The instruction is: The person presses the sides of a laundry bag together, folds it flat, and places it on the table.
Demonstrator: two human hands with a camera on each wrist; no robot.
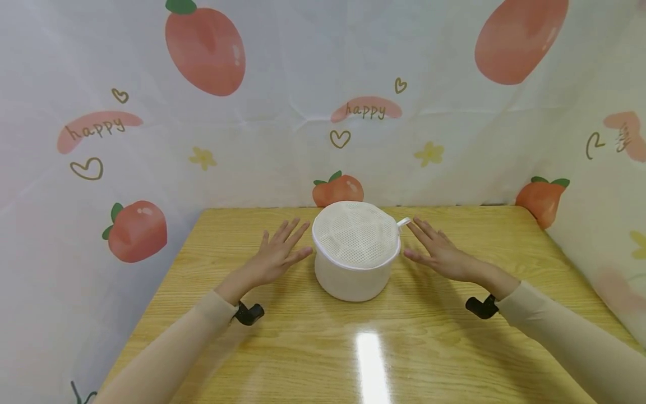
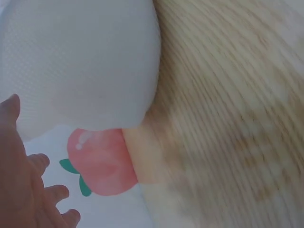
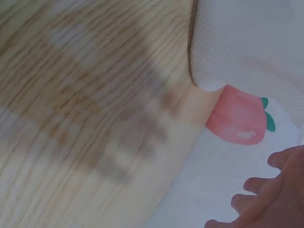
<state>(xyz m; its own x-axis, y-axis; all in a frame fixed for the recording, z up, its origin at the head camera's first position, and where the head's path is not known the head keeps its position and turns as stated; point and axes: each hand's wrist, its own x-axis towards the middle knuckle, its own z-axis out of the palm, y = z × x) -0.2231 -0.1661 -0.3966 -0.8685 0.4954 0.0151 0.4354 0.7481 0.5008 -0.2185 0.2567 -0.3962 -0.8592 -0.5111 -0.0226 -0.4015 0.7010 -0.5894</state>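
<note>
A round cream-white mesh laundry bag (image 1: 353, 275) with white piping and a small loop tab (image 1: 404, 222) at its right stands upright on the wooden table. To its left, my left hand (image 1: 275, 258) hovers with straight, spread fingers, apart from the bag. On the other side my right hand (image 1: 444, 257) is held likewise, its fingertips close to the loop tab; whether they touch it I cannot tell. In the left wrist view the bag's mesh side (image 2: 90, 61) fills the upper left. The right wrist view has the bag (image 3: 251, 47) at upper right. What is inside stays hidden.
The wood-grain table (image 1: 282, 348) reaches back to a white curtain (image 1: 272, 73) printed with fruit, hearts and flowers, which also hangs along both sides. A black wrist camera (image 1: 249, 313) sits on the left wrist, another (image 1: 481, 307) on the right. A dark cord (image 1: 77, 391) shows at lower left.
</note>
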